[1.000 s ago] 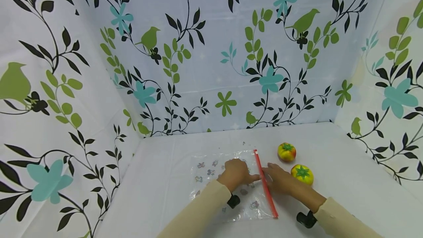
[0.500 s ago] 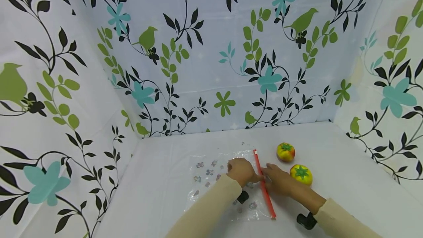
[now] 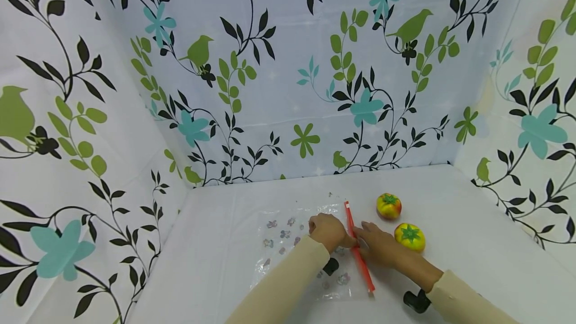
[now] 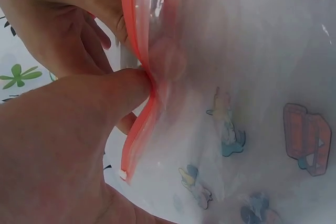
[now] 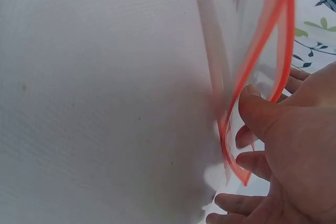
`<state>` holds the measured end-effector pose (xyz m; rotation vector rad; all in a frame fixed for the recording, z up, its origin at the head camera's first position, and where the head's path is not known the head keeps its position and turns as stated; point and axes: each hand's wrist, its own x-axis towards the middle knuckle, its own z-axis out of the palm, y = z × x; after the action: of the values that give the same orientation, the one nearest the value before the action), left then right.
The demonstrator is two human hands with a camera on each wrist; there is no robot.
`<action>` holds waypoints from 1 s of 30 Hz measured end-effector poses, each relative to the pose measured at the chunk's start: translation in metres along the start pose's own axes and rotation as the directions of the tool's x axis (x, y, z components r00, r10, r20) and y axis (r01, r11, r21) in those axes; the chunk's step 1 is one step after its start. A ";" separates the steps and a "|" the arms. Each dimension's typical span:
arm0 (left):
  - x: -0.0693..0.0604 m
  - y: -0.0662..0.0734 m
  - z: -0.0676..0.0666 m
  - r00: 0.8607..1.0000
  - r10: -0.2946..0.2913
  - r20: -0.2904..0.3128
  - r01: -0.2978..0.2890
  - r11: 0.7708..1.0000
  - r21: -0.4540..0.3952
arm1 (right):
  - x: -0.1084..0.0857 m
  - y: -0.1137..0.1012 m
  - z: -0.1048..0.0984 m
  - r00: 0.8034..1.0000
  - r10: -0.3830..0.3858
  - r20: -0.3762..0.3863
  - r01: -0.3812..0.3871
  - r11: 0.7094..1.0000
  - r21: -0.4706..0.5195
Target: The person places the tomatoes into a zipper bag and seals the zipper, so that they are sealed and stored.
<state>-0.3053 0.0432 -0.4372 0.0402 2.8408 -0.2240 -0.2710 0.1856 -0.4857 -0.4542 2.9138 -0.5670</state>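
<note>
You are facing a leaf-printed cloth (image 3: 283, 84); a red-yellow fruit (image 3: 389, 206) is sitting beyond a yellower fruit (image 3: 410, 237) on the white table (image 3: 216, 244).

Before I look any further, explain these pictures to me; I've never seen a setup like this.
There is no machine here, only a person's bare left hand and right hand. The wide picture comes from a head camera looking forward and down; each close-up comes from a camera on that hand's wrist. On the white table lie a clear printed bag with a red edge, plus a nearer round fruit and a farther one. The left hand pinches the red edge; the right touches it.
</note>
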 end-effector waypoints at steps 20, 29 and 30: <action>0.005 -0.019 0.009 0.994 0.090 -0.056 -0.092 0.995 -0.042 | 0.006 0.001 0.001 0.999 0.016 0.037 -0.014 0.999 -0.043; -0.001 -0.040 0.013 0.994 0.089 -0.062 -0.099 0.981 -0.169 | 0.008 0.000 -0.006 0.998 0.017 0.054 -0.015 0.999 -0.048; -0.001 -0.042 0.013 0.992 0.107 -0.069 -0.116 0.983 -0.142 | 0.009 -0.001 -0.007 0.998 0.022 0.057 -0.019 0.999 -0.050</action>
<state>-0.3027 -0.0007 -0.4428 0.1784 2.8955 0.0093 -0.2804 0.1845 -0.4796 -0.4385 2.8797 -0.4720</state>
